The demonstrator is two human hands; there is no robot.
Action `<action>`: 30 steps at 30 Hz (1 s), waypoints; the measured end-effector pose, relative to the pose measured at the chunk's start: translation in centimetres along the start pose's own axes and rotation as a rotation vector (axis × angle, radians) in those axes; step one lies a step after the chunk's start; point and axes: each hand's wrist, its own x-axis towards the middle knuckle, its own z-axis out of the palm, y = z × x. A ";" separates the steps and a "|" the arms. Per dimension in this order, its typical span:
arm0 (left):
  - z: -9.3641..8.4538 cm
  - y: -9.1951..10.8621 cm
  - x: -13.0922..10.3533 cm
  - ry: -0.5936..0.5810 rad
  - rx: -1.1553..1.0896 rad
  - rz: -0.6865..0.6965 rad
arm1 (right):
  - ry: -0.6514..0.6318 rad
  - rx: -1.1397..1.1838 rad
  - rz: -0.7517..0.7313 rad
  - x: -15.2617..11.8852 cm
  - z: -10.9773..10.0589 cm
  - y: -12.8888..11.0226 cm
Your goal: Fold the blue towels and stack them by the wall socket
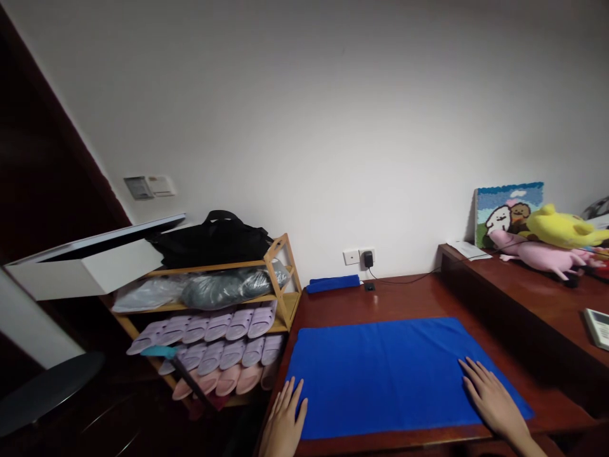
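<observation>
- Fingers of the left hand (284,416), at bottom centre of the frame, are slightly spread, palm down, over the left edge of the blue cloth (390,374); this hand grips nothing.
- The right hand (492,397), lower right, lies palm down near the cloth's right edge, fingers extended and a little apart, with nothing in its grasp.
- The cloth lies spread between the two hands at lower centre, its long axis running left to right across the frame. It stretches rightward from the left hand and leftward from the right; the right hand reaches farther in over it.
- Under it is the brown desk (404,295); a folded blue cloth (333,284) sits at its back edge, near a black plug (368,259) in the wall.
- Left of centre, a wooden rack (289,300) holds purple slippers (240,324) in rows, pink slippers (228,382) below, and plastic-wrapped bundles (214,291) above, contents unclear.
- On top of the rack are a black bag (216,246), its contents hidden, and a white box (117,264), whose inside I cannot make out.
- At right of the frame, a raised shelf (533,292) carries a yellow plush toy (564,227) resting on a pink plush toy (542,254), with a picture (499,219) behind.
</observation>
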 end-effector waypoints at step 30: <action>-0.3 0.4 0.0 0.050 -0.045 -0.022 | 0.009 0.018 0.017 0.1 -0.7 -0.6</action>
